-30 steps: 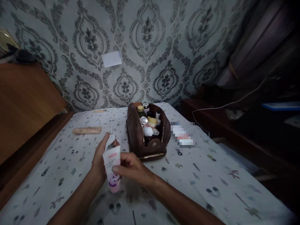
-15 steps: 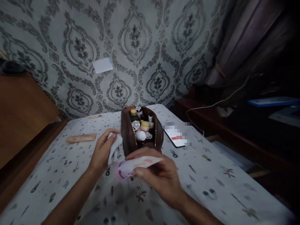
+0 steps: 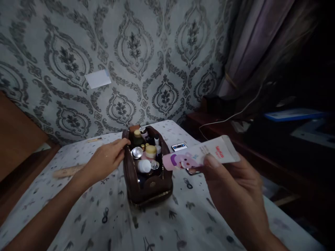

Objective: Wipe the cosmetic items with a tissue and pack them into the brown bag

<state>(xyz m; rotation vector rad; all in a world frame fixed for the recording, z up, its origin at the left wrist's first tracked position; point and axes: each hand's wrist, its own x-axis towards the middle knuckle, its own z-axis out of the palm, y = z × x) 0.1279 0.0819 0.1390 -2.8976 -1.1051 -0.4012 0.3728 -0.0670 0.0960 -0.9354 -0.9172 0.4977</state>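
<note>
A brown zip toiletry bag (image 3: 133,188) stands unzipped on the patterned sheet, packed with several jars and bottles. Among them are a jar with a yellowish lid (image 3: 151,150) and a white-capped container (image 3: 143,166). My left hand (image 3: 106,160) pinches the bag's left rim, thumb and fingers closed on it. Between the thumb and fingers of my right hand (image 3: 238,191) is a white squeeze tube (image 3: 206,153) with a pink end and a cartoon print. The tube is held nearly level in the air, right of the bag, partly covering a phone (image 3: 180,146).
A beige tube (image 3: 66,171) lies left of the bag, partly behind my left forearm. The patterned wall, with a white card (image 3: 98,79) on it, rises behind the bed. Dark furniture and a white cable (image 3: 230,119) are at the right.
My right hand has lifted the squeeze tube up and to the right. My left hand has let go of the white cloth, now out of sight, and gripped the bag's rim. The view has shifted.
</note>
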